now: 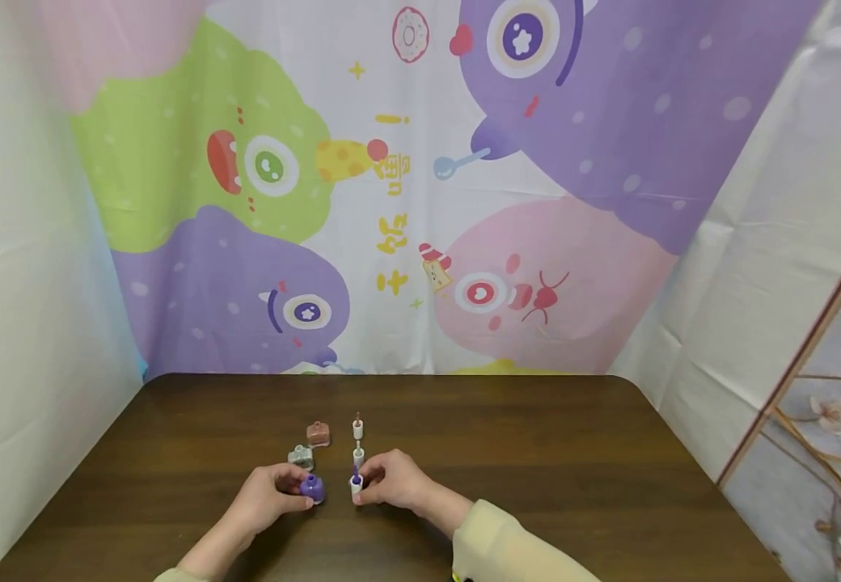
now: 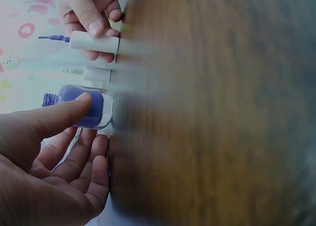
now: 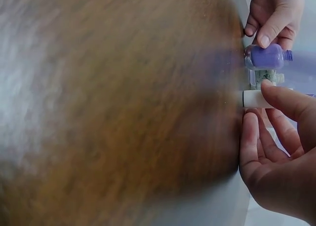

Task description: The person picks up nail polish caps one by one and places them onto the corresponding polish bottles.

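Observation:
My left hand [image 1: 264, 499] pinches an uncapped purple nail polish bottle [image 1: 312, 489] between thumb and fingers; its threaded neck points up, and its base is right at the tabletop. To its right, my right hand [image 1: 399, 481] holds a white nail polish cap [image 2: 94, 42] by its sides, with the purple-coated brush pointing up. Behind the left hand stand an open glittery grey bottle [image 1: 301, 458] and an open reddish-brown bottle [image 1: 319, 435]. Two more white caps stand brush-up beyond the held one: a nearer cap [image 1: 358, 457] and a farther cap [image 1: 358, 431] with a brownish brush.
The dark brown wooden table [image 1: 537, 461] reaches back to a hanging curtain [image 1: 420, 339] printed with cartoon monsters. Pale cloth [image 1: 35, 267] hangs at the left side, and a flower-patterned panel [image 1: 828, 453] stands at the right.

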The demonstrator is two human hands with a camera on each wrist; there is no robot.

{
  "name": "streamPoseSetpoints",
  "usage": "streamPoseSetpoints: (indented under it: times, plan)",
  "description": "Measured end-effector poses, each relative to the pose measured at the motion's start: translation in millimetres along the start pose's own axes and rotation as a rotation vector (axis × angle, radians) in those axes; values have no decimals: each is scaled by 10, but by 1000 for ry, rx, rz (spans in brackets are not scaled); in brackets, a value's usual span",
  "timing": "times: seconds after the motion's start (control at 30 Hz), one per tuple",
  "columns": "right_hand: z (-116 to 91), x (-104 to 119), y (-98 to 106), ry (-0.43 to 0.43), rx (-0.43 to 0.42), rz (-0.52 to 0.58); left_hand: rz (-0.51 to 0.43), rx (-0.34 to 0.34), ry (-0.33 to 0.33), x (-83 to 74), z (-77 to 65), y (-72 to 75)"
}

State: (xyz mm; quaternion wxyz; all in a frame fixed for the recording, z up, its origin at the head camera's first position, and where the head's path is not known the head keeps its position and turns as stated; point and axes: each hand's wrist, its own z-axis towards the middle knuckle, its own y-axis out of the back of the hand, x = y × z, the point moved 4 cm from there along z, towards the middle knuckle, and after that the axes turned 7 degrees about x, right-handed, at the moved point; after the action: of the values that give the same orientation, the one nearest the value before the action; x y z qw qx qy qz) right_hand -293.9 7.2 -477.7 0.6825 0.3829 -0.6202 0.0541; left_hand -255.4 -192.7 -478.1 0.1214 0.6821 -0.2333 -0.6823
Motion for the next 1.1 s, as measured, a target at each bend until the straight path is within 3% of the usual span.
streamPoseSetpoints:
  times: [0.37,0.73,1.1]
  plan:
    - [-30,2,13,19,-1,-84,-10,-11,22,0,-1,6]
    - [-116,7,70,-25,34,-37,-36,57,-32,-28,-77,57]
    - [-208,80,265,-29,56,-4,-22,64,-55,-110,-126,109]
